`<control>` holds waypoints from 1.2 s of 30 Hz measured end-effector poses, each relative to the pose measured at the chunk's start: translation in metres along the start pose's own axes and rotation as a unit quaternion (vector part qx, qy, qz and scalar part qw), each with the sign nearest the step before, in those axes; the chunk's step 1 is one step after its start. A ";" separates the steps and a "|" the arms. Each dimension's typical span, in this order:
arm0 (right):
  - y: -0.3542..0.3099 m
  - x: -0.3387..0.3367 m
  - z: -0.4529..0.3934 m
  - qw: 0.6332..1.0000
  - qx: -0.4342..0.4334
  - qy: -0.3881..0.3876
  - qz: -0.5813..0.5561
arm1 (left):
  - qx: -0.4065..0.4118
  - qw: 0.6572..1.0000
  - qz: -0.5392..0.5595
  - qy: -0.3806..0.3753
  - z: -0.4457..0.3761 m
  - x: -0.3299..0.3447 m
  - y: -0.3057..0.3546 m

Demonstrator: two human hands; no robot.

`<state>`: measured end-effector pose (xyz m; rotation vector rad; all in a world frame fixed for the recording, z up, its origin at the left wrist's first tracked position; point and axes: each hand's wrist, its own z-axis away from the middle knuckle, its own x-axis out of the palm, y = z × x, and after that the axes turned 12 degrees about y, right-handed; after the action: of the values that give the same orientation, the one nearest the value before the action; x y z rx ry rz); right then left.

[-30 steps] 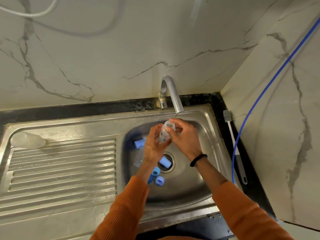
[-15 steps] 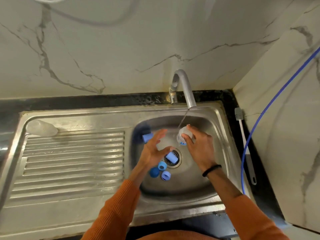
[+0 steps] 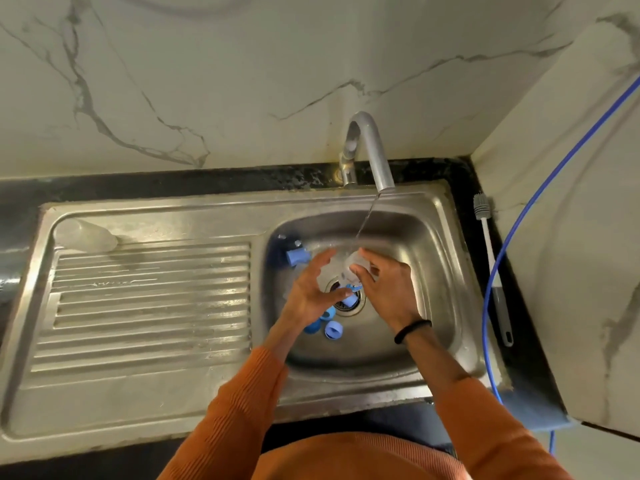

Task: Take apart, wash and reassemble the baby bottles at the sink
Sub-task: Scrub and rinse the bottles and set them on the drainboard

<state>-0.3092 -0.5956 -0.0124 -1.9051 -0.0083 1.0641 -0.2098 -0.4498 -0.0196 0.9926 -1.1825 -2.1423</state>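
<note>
I have one view only, from the head camera, looking steeply down and forward over the steel sink (image 3: 446,216), close enough that the basin fills the middle. Its wide lens bends the marble wall (image 3: 242,81) above, and my orange sleeves (image 3: 242,403) enter from the bottom edge.

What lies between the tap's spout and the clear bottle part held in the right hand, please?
In the head view, only a thin stream of water runs from the spout to the clear bottle part in the right hand.

Clear bottle (image 3: 356,266) under running tap (image 3: 372,150)
</note>
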 end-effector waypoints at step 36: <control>-0.034 0.023 -0.092 0.938 0.229 0.058 -0.253 | -0.120 0.955 0.259 0.080 -0.044 0.020 0.068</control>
<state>-0.2198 -0.6320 0.0153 -1.4271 -0.1619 0.5423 -0.1825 -0.5199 0.0156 0.6452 -0.9471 -1.7016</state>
